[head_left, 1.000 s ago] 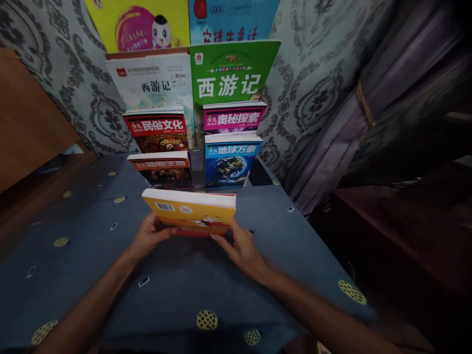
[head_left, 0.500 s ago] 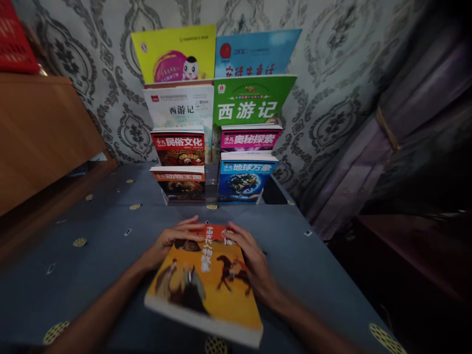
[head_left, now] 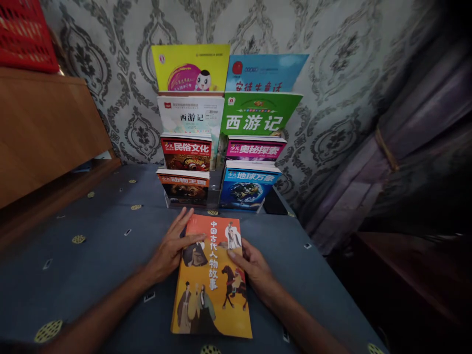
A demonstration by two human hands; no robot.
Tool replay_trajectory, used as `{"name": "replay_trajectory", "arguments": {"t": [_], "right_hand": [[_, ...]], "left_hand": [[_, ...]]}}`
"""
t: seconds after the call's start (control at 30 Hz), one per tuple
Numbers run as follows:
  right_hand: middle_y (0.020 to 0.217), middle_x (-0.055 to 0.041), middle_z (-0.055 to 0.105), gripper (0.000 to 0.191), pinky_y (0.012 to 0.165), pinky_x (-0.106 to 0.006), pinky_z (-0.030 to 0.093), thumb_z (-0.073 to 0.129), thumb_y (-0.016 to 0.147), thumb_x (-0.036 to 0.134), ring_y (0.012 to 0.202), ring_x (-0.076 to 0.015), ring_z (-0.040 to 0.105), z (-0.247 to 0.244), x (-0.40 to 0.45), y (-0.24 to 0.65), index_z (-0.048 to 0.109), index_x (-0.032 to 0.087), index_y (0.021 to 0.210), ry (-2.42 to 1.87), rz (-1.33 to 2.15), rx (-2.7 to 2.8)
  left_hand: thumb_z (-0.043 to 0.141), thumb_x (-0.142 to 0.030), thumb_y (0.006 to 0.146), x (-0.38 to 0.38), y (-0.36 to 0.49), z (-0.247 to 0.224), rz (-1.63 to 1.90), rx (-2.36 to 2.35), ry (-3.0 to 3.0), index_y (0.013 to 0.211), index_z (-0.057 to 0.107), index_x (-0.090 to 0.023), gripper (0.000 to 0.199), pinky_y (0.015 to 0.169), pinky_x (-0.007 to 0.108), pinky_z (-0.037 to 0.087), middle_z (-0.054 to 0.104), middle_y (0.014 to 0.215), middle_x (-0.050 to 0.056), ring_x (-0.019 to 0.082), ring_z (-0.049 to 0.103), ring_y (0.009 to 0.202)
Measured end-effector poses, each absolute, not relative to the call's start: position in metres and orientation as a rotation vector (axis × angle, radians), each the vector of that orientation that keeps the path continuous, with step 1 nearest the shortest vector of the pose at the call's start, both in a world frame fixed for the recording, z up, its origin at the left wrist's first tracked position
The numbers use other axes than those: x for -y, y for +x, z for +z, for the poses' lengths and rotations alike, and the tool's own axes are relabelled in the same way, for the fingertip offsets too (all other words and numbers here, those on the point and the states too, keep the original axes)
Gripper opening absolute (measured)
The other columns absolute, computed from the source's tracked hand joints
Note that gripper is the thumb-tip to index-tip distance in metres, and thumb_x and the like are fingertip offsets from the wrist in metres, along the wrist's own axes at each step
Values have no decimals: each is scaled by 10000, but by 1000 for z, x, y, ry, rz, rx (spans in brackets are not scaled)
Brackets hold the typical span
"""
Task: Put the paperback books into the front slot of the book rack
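Note:
An orange-and-yellow paperback book (head_left: 210, 300) with painted figures and a horse rider on its cover is in front of me, face up, its spine edge to the left. My left hand (head_left: 170, 253) is at its upper left edge, thumb across the cover and fingers stretched along the side. On the opposite edge, my right hand (head_left: 255, 268) grips it with the thumb on top and the fingers hidden below. Beyond the book stands a clear tiered rack (head_left: 214, 197), filled with children's books in two columns, among them a blue globe book (head_left: 245, 189) at the front.
A dark blue patterned cloth (head_left: 103, 236) covers the table. To the left are a wooden cabinet (head_left: 44, 132) and a red plastic basket (head_left: 27, 37). A dark flat object (head_left: 276, 201) lies beside the rack's right. A tied curtain (head_left: 354, 147) hangs at right, before the patterned wall.
The book has turned from a slant to nearly straight, and its cover faces me more fully. My right hand has slid down its right edge. The view has shifted slightly.

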State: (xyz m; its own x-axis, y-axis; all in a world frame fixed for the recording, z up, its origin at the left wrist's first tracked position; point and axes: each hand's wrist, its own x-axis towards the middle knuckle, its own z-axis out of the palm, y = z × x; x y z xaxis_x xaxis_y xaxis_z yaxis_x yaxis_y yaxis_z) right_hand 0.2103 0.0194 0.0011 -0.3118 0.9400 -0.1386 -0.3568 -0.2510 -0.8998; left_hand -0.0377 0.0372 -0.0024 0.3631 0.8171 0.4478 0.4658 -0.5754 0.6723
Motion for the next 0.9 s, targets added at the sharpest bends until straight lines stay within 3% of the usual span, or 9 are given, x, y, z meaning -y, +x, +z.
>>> {"name": "replay_trajectory", "arguments": {"t": [0.1, 0.2, 0.27, 0.33, 0.47, 0.53, 0.67, 0.73, 0.9], "right_hand": [[1040, -75, 792, 534, 876, -455, 603, 865, 697, 469, 927, -284, 766, 0, -18, 210, 640, 222, 1114, -888, 1721, 942], [1024, -73, 792, 497, 856, -451, 610, 860, 703, 471, 895, -284, 769, -2, -17, 209, 641, 222, 1072, -916, 1685, 903], [1006, -68, 794, 467, 832, -447, 617, 851, 714, 474, 878, -286, 770, -3, -16, 208, 641, 225, 1048, -936, 1656, 883], [1007, -68, 793, 459, 807, -443, 623, 847, 716, 476, 891, -296, 768, -3, -15, 207, 639, 228, 1041, -940, 1638, 867], [1018, -76, 792, 472, 773, -438, 630, 859, 700, 468, 933, -317, 760, -3, -14, 206, 631, 226, 1034, -944, 1614, 838], [1013, -70, 792, 461, 779, -433, 630, 858, 707, 463, 933, -311, 761, -3, -14, 206, 629, 227, 1030, -943, 1605, 834], [974, -61, 794, 447, 812, -440, 621, 855, 717, 458, 922, -300, 763, -2, -16, 208, 637, 226, 1031, -936, 1627, 871], [965, -67, 792, 467, 822, -448, 616, 856, 710, 469, 917, -299, 761, 0, -17, 209, 646, 217, 1043, -919, 1659, 921], [1035, -66, 780, 468, 764, -352, 609, 824, 750, 468, 854, -231, 753, 2, -20, 205, 646, 208, 1097, -896, 1721, 1118]], "left_hand": [[605, -214, 902, -33, -31, -3, 1217, -1211, 1929, 1406, 583, -293, 511, 1237, 475, 245, 331, 1640, 66, 292, 275, 1525], [629, -273, 890, -33, -26, -7, 1207, -1161, 1611, 1501, 438, -236, 641, 1091, 418, 450, 650, 1350, 111, 273, 615, 1236], [634, -378, 895, -35, -24, -9, 1149, -1092, 1486, 1385, 556, -221, 520, 965, 363, 521, 744, 1129, 78, 251, 687, 1034], [658, -510, 866, -37, -21, -12, 1085, -1052, 1396, 1145, 691, -212, 410, 867, 322, 544, 761, 1014, 59, 243, 692, 947], [596, -767, 791, -38, -19, -13, 932, -1059, 1119, 937, 698, -165, 627, 586, 265, 525, 731, 781, 56, 201, 680, 682], [596, -790, 774, -36, -20, -11, 872, -1044, 1056, 960, 682, -155, 667, 529, 238, 498, 721, 763, 55, 179, 671, 630], [825, -571, 704, -32, -26, -7, 764, -926, 1129, 1183, 608, -203, 642, 480, 174, 448, 749, 892, 41, 164, 700, 670], [848, -509, 702, -32, -29, -6, 771, -885, 1118, 1232, 579, -207, 666, 477, 168, 452, 757, 964, 59, 168, 713, 694], [881, -414, 677, -41, -42, -1, 886, -859, 1016, 1156, 618, -153, 606, 696, 252, 578, 751, 1078, 110, 213, 741, 848]]}}
